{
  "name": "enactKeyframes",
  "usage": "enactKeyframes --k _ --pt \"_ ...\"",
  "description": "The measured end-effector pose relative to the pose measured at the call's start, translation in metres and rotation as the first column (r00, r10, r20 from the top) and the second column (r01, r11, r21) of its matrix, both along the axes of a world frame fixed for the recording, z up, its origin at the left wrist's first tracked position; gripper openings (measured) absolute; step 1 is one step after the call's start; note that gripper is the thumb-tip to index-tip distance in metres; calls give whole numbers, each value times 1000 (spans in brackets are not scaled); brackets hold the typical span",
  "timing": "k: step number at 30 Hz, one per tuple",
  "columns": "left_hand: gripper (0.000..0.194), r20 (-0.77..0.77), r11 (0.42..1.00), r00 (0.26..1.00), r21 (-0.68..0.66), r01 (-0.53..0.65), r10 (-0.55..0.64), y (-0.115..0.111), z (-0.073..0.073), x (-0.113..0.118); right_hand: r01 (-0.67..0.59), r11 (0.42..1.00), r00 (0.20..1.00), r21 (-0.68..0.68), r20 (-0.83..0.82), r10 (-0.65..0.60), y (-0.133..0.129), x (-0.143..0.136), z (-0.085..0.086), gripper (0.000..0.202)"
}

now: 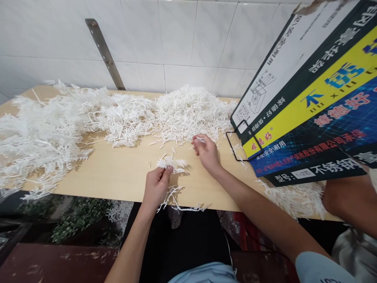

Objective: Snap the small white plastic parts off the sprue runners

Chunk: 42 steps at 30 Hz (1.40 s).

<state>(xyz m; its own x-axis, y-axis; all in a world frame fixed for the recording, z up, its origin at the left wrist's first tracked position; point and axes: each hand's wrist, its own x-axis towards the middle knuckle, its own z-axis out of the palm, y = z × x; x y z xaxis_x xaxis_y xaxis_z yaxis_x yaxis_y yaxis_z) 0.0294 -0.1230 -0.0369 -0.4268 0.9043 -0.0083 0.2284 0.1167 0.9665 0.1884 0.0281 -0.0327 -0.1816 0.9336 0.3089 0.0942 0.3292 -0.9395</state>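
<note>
My left hand is closed, thumb against fingers, on a small bunch of white plastic sprigs just above the table. To its right, my right hand is raised with its fingers curled together. A small white sprig shows at those fingertips. Behind it lies a heap of short white sprigs. A longer white branched stem rests at the table's front edge, near my left wrist.
Larger branched white pieces cover the left of the wooden table. A printed cardboard box leans at right beside a black wire stand. Another person's arm rests beyond it. Green artificial foliage lies below the table.
</note>
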Motion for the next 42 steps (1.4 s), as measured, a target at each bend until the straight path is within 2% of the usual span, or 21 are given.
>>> enactKeyframes --k 3,5,6,7,8,10,12,13,14,16,17,19,21,23,26,33,35,37,38,40,42 --pt "46 14 1000 1000 -4 0 0 4 3 1 -243 942 956 229 219 194 -17 -3 8 38" --pt "44 20 1000 1000 10 -13 13 6 4 1 -459 851 864 253 351 361 -29 -8 9 32" --pt "44 21 1000 1000 15 -15 15 6 4 1 -531 814 820 233 385 424 -33 -10 7 29" --pt "43 15 1000 1000 16 -7 6 6 4 1 -551 808 806 208 383 451 -33 -11 5 30" --pt "44 3 1000 1000 11 9 -9 5 3 1 -506 843 837 181 339 430 -31 -12 3 35" --pt "47 -21 999 999 -4 39 -39 3 3 0 -263 961 954 88 173 245 -20 -9 -1 46" --pt "50 -11 999 999 -4 32 -32 1 3 0 -17 1000 999 -20 48 18 -6 -3 -2 51" --pt "51 4 1000 1000 1 19 -19 0 3 -1 41 999 999 -34 26 -40 -1 0 -1 50" --pt "51 20 1000 1000 5 10 -10 0 3 -1 47 999 999 -10 28 -47 2 3 2 48" --pt "51 32 1000 999 6 10 -11 2 3 -1 -78 991 994 104 90 68 -1 4 8 40" --pt "51 29 1000 999 1 16 -16 3 3 -1 -191 968 975 164 149 167 -6 3 10 38" --pt "51 23 1000 999 -8 22 -21 4 3 -1 -432 874 885 220 288 365 -18 -2 13 32" --pt "51 16 999 999 -16 38 -37 5 3 -1 -550 817 809 173 351 471 -28 -9 13 27" --pt "50 -5 997 997 -18 77 -77 5 3 -1 -496 863 845 101 287 452 -32 -14 10 29" --pt "48 -15 990 990 -18 137 -138 7 3 -1 -334 942 936 26 125 329 -32 -16 6 27" --pt "44 76 989 986 -4 149 -148 14 4 1 -218 974 976 -67 -36 216 -27 -16 -2 29" --pt "45 166 994 980 18 107 -109 11 4 -1 -99 989 980 -108 -185 78 -13 -10 -3 27" --pt "46 262 997 964 64 35 -50 8 3 -3 58 987 932 -151 -347 -107 2 -3 -4 25" --pt "47 290 996 957 84 3 -28 6 3 -4 90 985 919 -148 -370 -140 7 0 -4 23" --pt "47 284 995 959 101 -21 -8 5 3 -4 45 993 960 -105 -272 -72 12 3 -1 19" --pt "48 236 996 972 90 -13 -8 5 4 -3 -28 1000 997 9 -75 28 6 2 4 22"
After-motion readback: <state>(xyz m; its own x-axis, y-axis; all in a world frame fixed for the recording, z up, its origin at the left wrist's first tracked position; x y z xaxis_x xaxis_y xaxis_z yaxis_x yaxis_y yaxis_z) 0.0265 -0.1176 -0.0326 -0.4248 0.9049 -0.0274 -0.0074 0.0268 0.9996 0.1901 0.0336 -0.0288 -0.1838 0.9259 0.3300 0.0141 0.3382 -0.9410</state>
